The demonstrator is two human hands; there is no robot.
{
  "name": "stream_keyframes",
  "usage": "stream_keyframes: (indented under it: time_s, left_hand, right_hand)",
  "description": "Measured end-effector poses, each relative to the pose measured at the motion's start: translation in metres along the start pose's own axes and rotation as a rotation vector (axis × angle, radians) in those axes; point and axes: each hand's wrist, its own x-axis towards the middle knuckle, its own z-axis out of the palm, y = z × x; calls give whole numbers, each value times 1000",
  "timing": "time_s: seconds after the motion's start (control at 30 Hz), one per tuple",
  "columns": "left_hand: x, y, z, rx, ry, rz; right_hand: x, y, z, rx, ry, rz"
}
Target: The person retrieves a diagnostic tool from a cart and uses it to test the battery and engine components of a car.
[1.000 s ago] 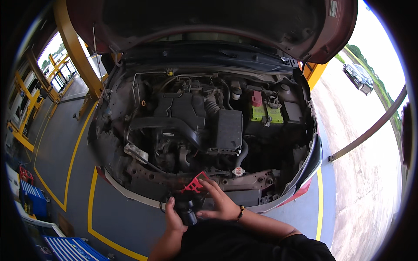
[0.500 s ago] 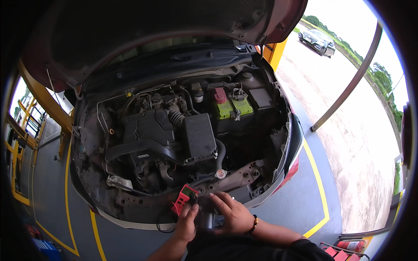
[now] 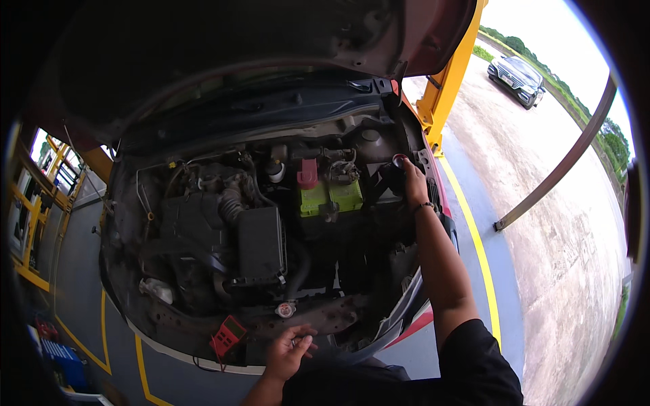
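Note:
My right arm reaches out over the right side of the engine bay. At its end my right hand [image 3: 415, 184] is closed around a dark object with a round, reddish-rimmed end [image 3: 399, 160], held above the dark box beside the battery; its kind is not clear. Low in the middle, my left hand [image 3: 288, 350] is near the front edge of the bay, its fingers loosely bent and apart, with nothing plainly in it. Just left of it, a red multimeter [image 3: 229, 334] with a dark lead lies on the front crossmember. The battery [image 3: 332, 197] has a yellow-green top and a red terminal cover.
The raised hood [image 3: 257, 40] hangs over the bay. Around the battery are a black air filter box [image 3: 261, 243], a radiator cap [image 3: 285, 310] and a fluid reservoir [image 3: 275, 170]. A yellow post [image 3: 447, 81] stands at the right, with a parked car [image 3: 518, 78] beyond.
My right hand has moved from near the front edge up and right, over the bay. The left hand has let go of the multimeter, which now lies on the crossmember. The view has shifted right.

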Motion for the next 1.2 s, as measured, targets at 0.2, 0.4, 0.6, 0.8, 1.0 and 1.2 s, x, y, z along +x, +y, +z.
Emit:
stream_keyframes:
  time_s: [0.2, 0.4, 0.6, 0.8, 1.0, 1.2]
  left_hand:
    - [15, -19, 40, 124, 116, 20]
    - [101, 23, 45, 613, 305, 292]
    - [307, 98, 37, 1182, 567, 588]
    - [384, 131, 36, 1373, 446, 152]
    - [390, 145, 25, 1420, 334, 171]
    - [395, 137, 1, 1156, 204, 261]
  right_hand:
    - [46, 13, 30, -699, -129, -146]
    - [45, -2, 5, -677, -56, -386]
    - [25, -21, -4, -906, -3, -716]
    - [-68, -82, -75, -461, -387, -723]
    - [-97, -57, -113, -375, -593, -558]
    - [-107, -33, -142, -268, -672, -409]
